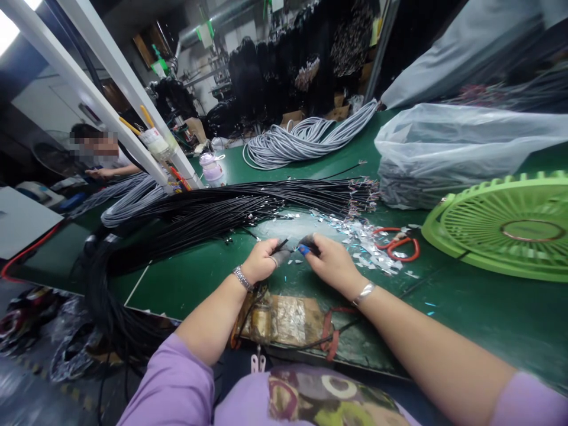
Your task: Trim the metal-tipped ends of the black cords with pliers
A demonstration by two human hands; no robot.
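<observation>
My left hand is closed around a black cable close to its stripped end, above the green tabletop. Facing it, my right hand pinches the thin wires at that end, with dark coverings on the fingertips and blue on one of them. Behind both hands lies a long bundle of black cables, its stripped ends pointing right. Scraps of foil and blue film are strewn to the right of my right hand. Among them rest red-handled scissors.
A green fan stands at the right, in front of a clear plastic bag. Grey cable coils lie at the back, near a lilac cup. A taped block sits at the near edge. Another person works at far left.
</observation>
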